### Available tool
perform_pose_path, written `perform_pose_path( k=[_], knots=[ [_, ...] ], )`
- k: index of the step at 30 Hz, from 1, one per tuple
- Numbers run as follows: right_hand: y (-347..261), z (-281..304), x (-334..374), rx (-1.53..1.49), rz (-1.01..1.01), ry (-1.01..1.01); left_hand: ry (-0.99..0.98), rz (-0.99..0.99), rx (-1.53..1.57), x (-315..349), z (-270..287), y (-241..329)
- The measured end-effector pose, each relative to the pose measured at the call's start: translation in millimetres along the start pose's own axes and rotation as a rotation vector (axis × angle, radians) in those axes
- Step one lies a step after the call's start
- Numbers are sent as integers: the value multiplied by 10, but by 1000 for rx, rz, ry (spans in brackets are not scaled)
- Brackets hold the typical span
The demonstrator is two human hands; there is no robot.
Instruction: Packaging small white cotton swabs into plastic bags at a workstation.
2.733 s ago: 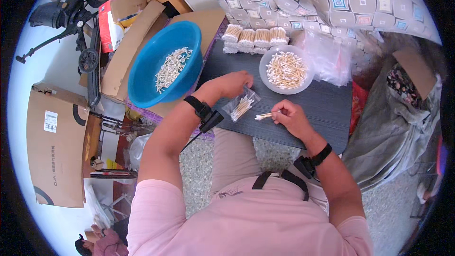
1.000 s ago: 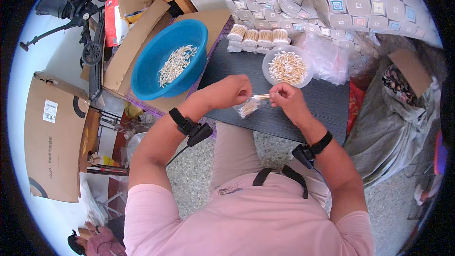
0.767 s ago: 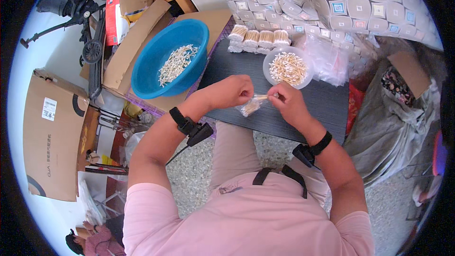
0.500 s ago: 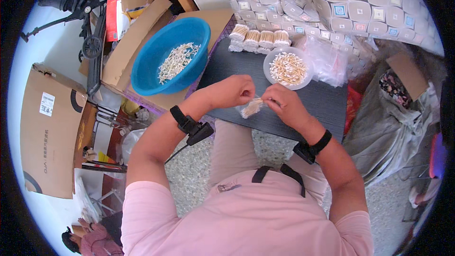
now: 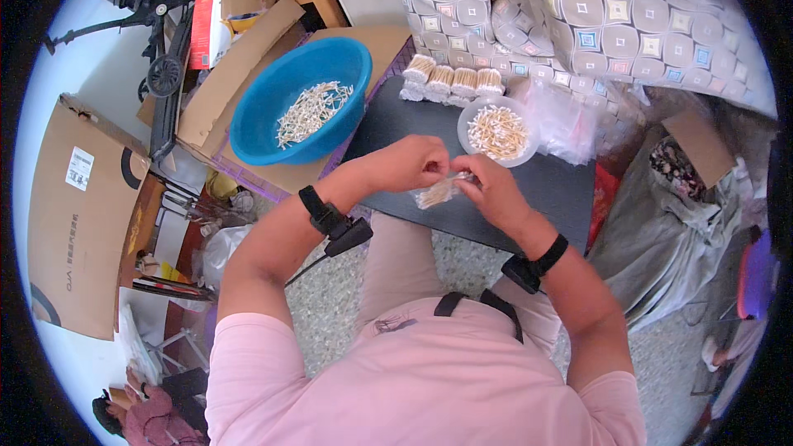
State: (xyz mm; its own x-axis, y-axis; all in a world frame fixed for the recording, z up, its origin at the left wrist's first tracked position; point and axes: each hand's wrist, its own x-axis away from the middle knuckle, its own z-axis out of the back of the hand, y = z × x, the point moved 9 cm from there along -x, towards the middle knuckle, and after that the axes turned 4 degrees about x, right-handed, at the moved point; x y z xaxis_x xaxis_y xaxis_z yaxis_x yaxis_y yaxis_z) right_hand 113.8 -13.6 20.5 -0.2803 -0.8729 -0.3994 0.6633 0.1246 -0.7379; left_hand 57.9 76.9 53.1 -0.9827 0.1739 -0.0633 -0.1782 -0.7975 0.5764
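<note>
My left hand [image 5: 410, 163] and my right hand [image 5: 494, 189] meet over the near edge of a dark table [image 5: 562, 190]. Both pinch the top of a small clear plastic bag [image 5: 436, 192] filled with cotton swabs, which hangs tilted between them. Just beyond my hands stands a white bowl [image 5: 496, 130] of loose cotton swabs. Several bundled swab packs [image 5: 450, 81] line the far edge of the table.
A blue basin [image 5: 301, 107] with loose swabs sits on flattened cardboard [image 5: 239, 66] at the left. Empty clear bags [image 5: 570, 120] lie right of the bowl. Patterned cushions [image 5: 595, 8] are behind the table, a large cardboard box [image 5: 74, 206] at far left, grey cloth [image 5: 686, 206] at right.
Earlier my right hand held swabs apart from the bag on the table. Now both hands have lifted the bag and closed together on its top.
</note>
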Motion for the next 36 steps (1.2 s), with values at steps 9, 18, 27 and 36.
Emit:
perform_pose_path(
  k=[9,18,27,36],
  knots=[
    [-42,29,131,-113,-30,136,67,82,36,19,198,-59],
    [-269,55,9,97,140,71,109,38,8,-67,348,-31],
    [-283,-17,-100,190,156,52,111,52,28,-76,429,-160],
    [-282,159,-148,227,173,82,149,25,-82,-72,600,-332]
  ],
)
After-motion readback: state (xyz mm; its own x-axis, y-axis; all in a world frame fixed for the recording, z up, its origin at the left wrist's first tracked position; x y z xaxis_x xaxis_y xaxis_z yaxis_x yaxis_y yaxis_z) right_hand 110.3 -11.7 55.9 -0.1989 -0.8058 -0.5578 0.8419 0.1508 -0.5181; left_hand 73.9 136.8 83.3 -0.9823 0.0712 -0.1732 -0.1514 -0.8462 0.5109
